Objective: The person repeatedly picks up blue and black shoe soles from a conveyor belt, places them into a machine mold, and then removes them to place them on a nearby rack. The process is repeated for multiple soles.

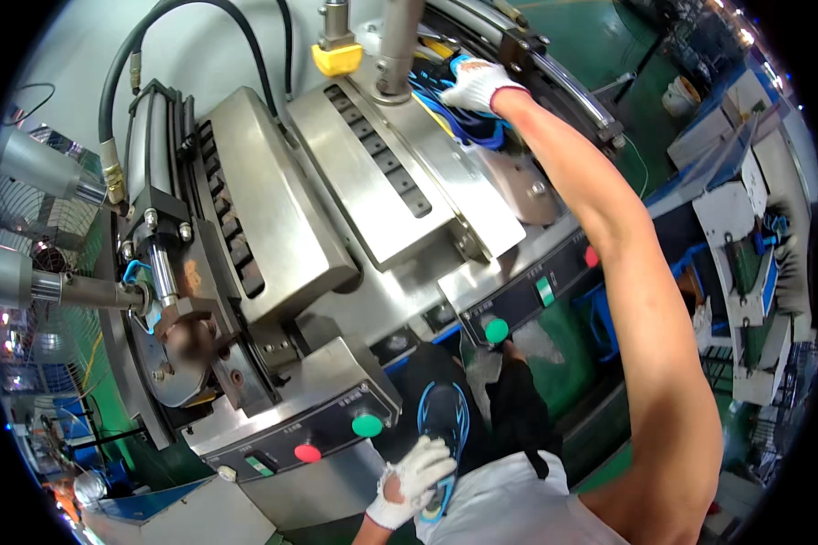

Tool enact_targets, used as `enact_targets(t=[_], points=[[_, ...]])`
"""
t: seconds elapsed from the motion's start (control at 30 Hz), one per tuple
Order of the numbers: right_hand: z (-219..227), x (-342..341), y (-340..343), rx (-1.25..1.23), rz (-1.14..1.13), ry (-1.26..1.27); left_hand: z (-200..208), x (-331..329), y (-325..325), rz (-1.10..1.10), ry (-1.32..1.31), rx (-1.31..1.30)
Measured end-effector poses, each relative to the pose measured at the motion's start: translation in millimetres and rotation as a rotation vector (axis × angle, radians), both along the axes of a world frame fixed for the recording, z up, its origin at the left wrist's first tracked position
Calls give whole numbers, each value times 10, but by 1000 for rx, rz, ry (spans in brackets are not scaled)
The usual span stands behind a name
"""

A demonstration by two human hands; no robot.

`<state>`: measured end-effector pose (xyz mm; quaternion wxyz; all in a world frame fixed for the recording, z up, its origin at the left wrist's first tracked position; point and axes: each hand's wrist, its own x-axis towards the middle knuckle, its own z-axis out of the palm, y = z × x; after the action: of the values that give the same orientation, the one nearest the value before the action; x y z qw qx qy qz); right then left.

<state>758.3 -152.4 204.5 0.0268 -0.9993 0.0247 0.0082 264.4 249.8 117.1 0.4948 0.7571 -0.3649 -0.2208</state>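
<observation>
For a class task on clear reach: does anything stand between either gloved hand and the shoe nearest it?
Nothing visible does. The left hand touches the dark blue-trimmed shoe, and the right hand touches the black-and-blue shoe.

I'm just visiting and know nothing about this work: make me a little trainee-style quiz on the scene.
1. True or false: the right hand wears a white glove.
2. The left hand is touching: (a) a hose; (b) a shoe; (c) a red button.
3. How many round green buttons show?

Key: 1. True. 2. (b). 3. Two.
</observation>
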Motion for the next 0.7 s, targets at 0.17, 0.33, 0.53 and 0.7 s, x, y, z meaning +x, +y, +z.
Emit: enact_targets(t=[0.17,0.33,0.53,0.7], points=[[171,-308,50,147,45,30,166,-10,-130,108,-70,79],[47,-2044,566,563,334,-777,105,-200,-103,243,-86,107],[-1047,-3708,1185,439,473,-257,-40,-266,-153,267,-5,39],[-1026,-4098,1051,617,230,-127,103,-281,-376,337,-22,2]])
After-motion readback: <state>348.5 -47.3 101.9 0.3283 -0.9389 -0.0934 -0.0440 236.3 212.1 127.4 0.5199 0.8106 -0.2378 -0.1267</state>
